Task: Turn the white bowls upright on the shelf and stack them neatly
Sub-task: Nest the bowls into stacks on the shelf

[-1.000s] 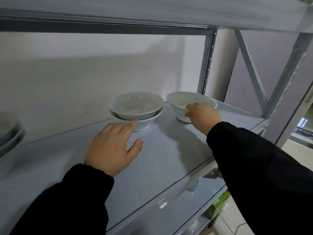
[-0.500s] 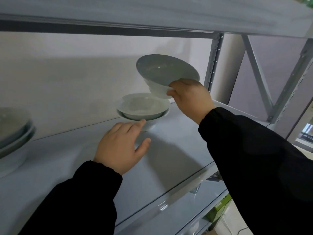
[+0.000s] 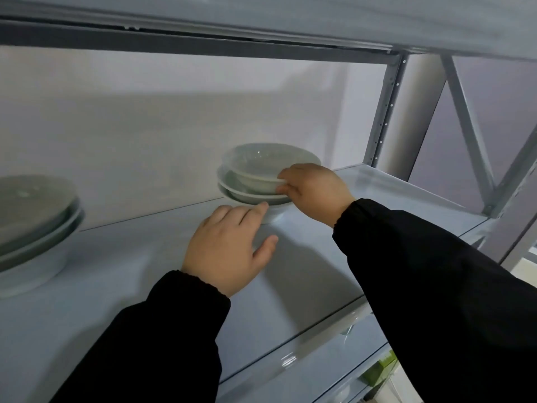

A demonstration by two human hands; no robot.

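Three white bowls stand upright in one stack at the back of the grey shelf, against the wall. The top bowl sits in the two below it, and my right hand pinches its near right rim with thumb and fingers. My left hand lies flat on the shelf in front of the stack, fingers apart, its fingertips touching the foot of the bottom bowl.
A second stack of white bowls stands at the far left of the shelf. The shelf above hangs low over the bowls. A metal upright and a diagonal brace stand at the right end.
My right hand lifted the single bowl from the right of the shelf, carried it left and lowered it into the two-bowl stack. My left hand stayed in front of the stack.
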